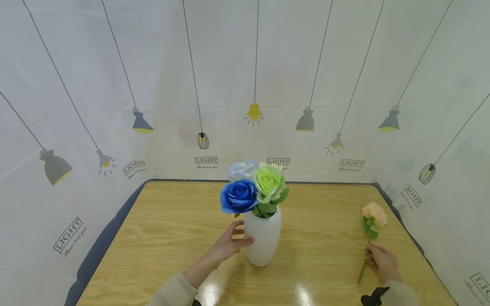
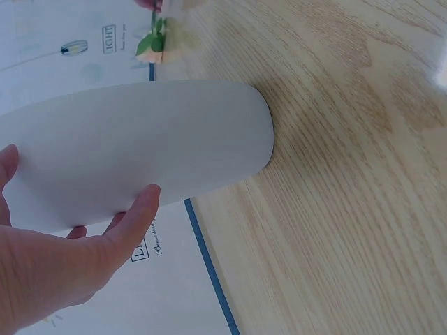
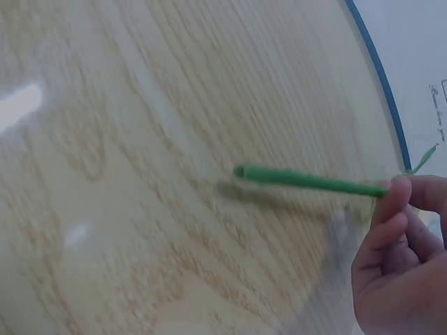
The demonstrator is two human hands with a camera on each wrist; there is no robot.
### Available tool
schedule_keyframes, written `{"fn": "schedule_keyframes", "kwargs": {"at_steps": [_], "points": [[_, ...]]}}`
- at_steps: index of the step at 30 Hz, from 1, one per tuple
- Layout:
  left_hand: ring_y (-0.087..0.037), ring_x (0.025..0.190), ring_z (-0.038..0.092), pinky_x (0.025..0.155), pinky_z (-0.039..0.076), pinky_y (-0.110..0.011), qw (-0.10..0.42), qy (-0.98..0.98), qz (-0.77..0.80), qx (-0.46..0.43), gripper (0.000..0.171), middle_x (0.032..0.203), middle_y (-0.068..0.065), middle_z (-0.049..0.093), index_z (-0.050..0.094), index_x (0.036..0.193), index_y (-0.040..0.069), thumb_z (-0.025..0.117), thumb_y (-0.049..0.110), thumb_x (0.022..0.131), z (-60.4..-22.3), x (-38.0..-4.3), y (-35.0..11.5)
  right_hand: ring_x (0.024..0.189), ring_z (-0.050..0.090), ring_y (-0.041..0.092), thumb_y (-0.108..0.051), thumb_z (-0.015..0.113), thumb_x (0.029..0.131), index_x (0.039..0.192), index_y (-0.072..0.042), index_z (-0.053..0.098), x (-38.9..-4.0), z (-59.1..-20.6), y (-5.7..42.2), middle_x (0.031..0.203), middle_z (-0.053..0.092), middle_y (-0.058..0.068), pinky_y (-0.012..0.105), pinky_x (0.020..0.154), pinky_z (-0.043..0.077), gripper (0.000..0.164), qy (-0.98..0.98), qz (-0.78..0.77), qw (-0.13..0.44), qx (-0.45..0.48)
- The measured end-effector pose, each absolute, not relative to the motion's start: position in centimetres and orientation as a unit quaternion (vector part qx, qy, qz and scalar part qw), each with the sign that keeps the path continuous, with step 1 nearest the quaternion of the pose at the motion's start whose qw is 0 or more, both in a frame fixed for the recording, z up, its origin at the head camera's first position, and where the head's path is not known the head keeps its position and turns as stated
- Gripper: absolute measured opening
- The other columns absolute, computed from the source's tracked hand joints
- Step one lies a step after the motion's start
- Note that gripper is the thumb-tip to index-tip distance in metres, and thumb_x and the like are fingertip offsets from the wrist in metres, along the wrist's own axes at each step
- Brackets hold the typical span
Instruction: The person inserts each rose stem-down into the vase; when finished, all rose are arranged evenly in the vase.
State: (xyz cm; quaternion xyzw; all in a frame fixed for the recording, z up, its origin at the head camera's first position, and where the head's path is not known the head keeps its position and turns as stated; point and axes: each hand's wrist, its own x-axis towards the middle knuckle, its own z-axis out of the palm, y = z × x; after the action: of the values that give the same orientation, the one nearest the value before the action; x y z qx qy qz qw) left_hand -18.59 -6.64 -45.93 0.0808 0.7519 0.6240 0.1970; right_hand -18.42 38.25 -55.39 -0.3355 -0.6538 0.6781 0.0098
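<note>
A white vase [image 1: 262,238] stands upright near the middle of the table, holding a blue rose [image 1: 239,196], a green rose [image 1: 269,182] and a pale blue flower [image 1: 242,170]. My left hand [image 1: 226,246] holds the vase from its left side, thumb toward the front; the left wrist view shows the thumb [image 2: 140,216] against its lower wall. Over at the right, my right hand [image 1: 384,260] pinches the green stem [image 3: 307,181] of a peach flower [image 1: 374,214] between thumb and fingers. Its bloom points away from me, and the cut stem end shows in the right wrist view.
The wooden table [image 1: 172,238] has a dark blue edge [image 1: 107,238] along its sides and back. White curtains [image 1: 222,76] printed with hanging lamps enclose it on three sides.
</note>
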Motion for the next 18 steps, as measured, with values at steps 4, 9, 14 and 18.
{"fn": "schedule_keyframes", "kwargs": {"at_steps": [4, 9, 14, 18], "points": [[-0.038, 0.107, 0.045, 0.079, 0.04, -0.05, 0.192, 0.754, 0.623, 0.085, 0.071, 0.126, -0.021, 0.037, 0.026, 0.135, 0.008, 0.064, 0.035, 0.081, -45.9, -18.6, -6.7, 0.054, 0.055, 0.005, -0.01, 0.052, 0.084, 0.1, 0.0, 0.05, -18.4, -54.9, 37.5, 0.066, 0.06, -0.004, 0.02, 0.051, 0.046, 0.019, -0.635, 0.717, -0.011, -0.289], [-0.041, 0.107, 0.044, 0.079, 0.039, -0.05, 0.193, 0.75, 0.626, 0.086, 0.069, 0.126, -0.024, 0.037, 0.026, 0.134, 0.005, 0.064, 0.03, 0.082, -44.3, -17.9, -6.6, 0.058, 0.058, 0.005, -0.01, 0.049, 0.088, 0.111, 0.004, 0.045, -18.4, -54.2, 36.3, 0.07, 0.061, -0.005, 0.021, 0.057, 0.048, 0.027, -0.624, 0.737, -0.036, -0.258], [-0.042, 0.107, 0.044, 0.08, 0.039, -0.05, 0.197, 0.748, 0.628, 0.085, 0.067, 0.125, -0.025, 0.037, 0.027, 0.133, 0.002, 0.064, 0.028, 0.082, -43.2, -17.4, -6.6, 0.064, 0.06, 0.006, -0.015, 0.056, 0.087, 0.103, -0.003, 0.051, -19.0, -55.0, 35.8, 0.076, 0.062, -0.004, 0.02, 0.061, 0.048, 0.021, -0.639, 0.736, -0.039, -0.219], [-0.04, 0.107, 0.045, 0.079, 0.04, -0.05, 0.196, 0.75, 0.626, 0.083, 0.07, 0.125, -0.023, 0.037, 0.027, 0.134, 0.005, 0.065, 0.031, 0.081, -44.5, -18.0, -6.6, 0.068, 0.061, 0.008, -0.021, 0.062, 0.083, 0.098, -0.008, 0.053, -20.2, -57.3, 36.2, 0.079, 0.062, -0.003, 0.02, 0.064, 0.048, 0.022, -0.64, 0.744, -0.033, -0.188]]}}
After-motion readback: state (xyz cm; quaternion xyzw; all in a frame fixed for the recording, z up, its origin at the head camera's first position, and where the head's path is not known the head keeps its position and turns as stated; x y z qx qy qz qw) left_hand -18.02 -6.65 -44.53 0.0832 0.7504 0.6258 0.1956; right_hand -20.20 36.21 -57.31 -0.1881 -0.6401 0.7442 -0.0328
